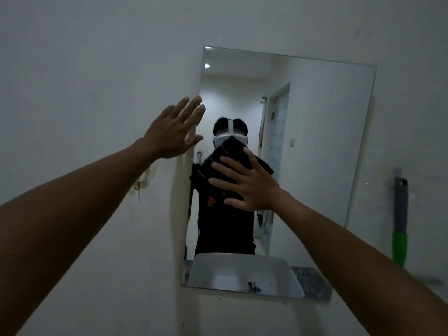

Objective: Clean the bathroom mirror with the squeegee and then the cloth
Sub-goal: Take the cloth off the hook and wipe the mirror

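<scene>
A frameless rectangular mirror [327, 132] hangs on the white wall. My right hand [247, 185] lies flat with its fingers spread, pressing a dark cloth [232, 151] against the glass near the mirror's middle. My left hand [174, 132] is open, its fingers spread, resting at the mirror's left edge and holding nothing. The squeegee [400, 219], grey with a green handle, hangs on the wall to the right of the mirror, away from both hands. The mirror reflects a person in dark clothes wearing a white headset.
A white sink basin [242, 270] shows in the mirror's lower part, with a grey speckled counter beside it. A reflected door and wall switch appear in the glass. A small hook with a cord [143, 183] sits on the wall left of the mirror.
</scene>
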